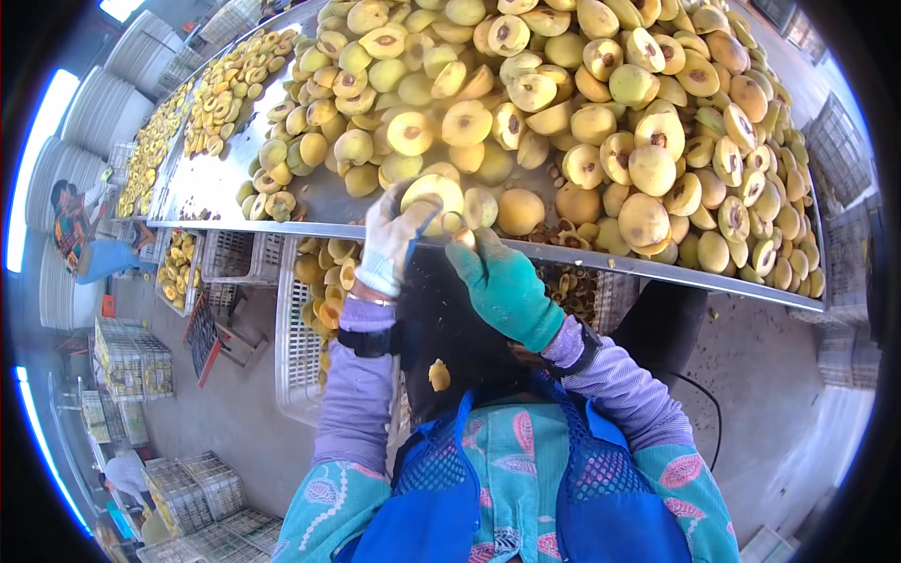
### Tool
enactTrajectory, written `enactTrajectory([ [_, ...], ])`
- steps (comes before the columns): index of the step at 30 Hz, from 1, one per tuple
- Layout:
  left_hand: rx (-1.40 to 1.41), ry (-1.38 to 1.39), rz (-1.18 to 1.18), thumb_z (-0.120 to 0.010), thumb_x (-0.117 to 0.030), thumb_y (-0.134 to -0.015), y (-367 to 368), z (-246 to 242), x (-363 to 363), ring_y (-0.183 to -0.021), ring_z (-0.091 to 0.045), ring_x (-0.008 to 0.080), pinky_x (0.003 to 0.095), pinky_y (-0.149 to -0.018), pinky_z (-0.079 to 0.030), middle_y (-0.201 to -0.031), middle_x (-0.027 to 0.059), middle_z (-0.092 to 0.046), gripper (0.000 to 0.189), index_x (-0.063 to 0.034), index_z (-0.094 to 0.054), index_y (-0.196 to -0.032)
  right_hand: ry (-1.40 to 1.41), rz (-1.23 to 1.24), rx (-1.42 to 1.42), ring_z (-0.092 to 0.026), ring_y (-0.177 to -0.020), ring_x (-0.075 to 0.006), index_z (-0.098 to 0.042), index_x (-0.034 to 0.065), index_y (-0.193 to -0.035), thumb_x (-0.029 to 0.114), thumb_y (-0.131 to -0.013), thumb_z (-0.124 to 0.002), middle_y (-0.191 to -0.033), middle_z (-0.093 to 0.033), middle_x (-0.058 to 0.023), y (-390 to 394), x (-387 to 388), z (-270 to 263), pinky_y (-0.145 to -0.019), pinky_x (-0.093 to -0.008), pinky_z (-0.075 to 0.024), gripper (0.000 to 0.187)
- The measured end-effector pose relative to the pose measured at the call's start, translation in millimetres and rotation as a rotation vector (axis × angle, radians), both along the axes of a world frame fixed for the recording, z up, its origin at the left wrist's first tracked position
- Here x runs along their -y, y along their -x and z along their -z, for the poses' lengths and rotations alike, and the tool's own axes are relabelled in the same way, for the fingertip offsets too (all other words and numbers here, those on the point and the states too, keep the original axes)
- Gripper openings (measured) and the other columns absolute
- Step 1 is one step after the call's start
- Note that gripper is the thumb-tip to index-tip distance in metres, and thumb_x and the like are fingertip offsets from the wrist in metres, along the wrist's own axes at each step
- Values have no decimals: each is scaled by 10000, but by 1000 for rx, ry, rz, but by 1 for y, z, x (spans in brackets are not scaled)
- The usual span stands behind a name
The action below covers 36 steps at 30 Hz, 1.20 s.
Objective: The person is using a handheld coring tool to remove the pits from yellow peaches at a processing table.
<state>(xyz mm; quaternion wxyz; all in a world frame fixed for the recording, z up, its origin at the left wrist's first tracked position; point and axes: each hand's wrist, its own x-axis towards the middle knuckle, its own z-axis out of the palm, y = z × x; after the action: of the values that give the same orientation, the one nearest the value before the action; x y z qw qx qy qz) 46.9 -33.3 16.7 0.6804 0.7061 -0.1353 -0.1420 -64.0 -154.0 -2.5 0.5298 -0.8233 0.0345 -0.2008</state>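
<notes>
My left hand [386, 243], in a white knit glove, holds a halved yellow peach [433, 193] over the near edge of the metal table. In a green glove, my right hand [507, 285] pinches a small metal loop tool [457, 226] close beside that half. The loop's exact contact with the fruit is unclear. Just beyond my hands lies a large heap of peach halves [535, 91], some showing brown pit hollows. A whole-looking yellow piece [521, 212] rests near my right fingers. A scrap of fruit [439, 375] shows against the dark apron [440, 317] below.
The metal table's rim [704, 280] runs across before me. Below it, a white plastic crate [295, 352] holds peach halves at left. Brown pits and scraps [570, 285] lie under the table. A person [84, 232] stands farther left, near stacked crates [134, 359].
</notes>
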Motion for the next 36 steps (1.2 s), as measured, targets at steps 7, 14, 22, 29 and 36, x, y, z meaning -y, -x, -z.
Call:
enactTrajectory([
  [7, 885, -343, 26, -634, -131, -790, 27, 18, 18, -844, -625, 293, 337, -723, -503, -933, 133, -621, 231, -31, -602, -996, 30, 33, -160, -580, -598, -403, -490, -4, -909, 326, -922, -525, -648, -582, -216, 9, -1, -2, -498, -474, -439, 332],
  [14, 259, 175, -213, -593, -242, -901, 45, 23, 38, -779, -591, 98, 226, -692, -485, -926, 55, -638, 277, 17, -616, -999, 80, 114, -152, -580, -565, -401, -550, -12, -954, 272, -925, -532, -623, -566, -219, 10, -6, 1, -458, -448, -426, 287],
  [22, 108, 315, -139, -563, -238, -914, 50, 20, 33, -798, -600, 135, 262, -727, -497, -923, 104, -659, 303, 56, -590, -983, -307, -10, -42, -539, -493, -259, -548, -11, -955, 281, -948, -486, -610, -531, -133, 17, -14, 3, -465, -366, -425, 298],
  [29, 72, 335, -184, -558, -228, -915, 58, 11, 43, -795, -578, 118, 254, -715, -485, -929, 87, -650, 286, 47, -594, -985, -348, 83, -96, -566, -608, -218, -546, -32, -975, 284, -969, -452, -664, -548, -106, 21, -22, 7, -555, -329, -448, 330],
  [36, 183, 331, -61, -549, -151, -906, 50, 12, 40, -812, -588, 132, 255, -714, -492, -911, 82, -633, 231, 40, -587, -1030, -279, 62, -79, -563, -579, -206, -547, -26, -1001, 297, -979, -432, -657, -558, -95, 15, -19, 10, -552, -329, -454, 344],
])
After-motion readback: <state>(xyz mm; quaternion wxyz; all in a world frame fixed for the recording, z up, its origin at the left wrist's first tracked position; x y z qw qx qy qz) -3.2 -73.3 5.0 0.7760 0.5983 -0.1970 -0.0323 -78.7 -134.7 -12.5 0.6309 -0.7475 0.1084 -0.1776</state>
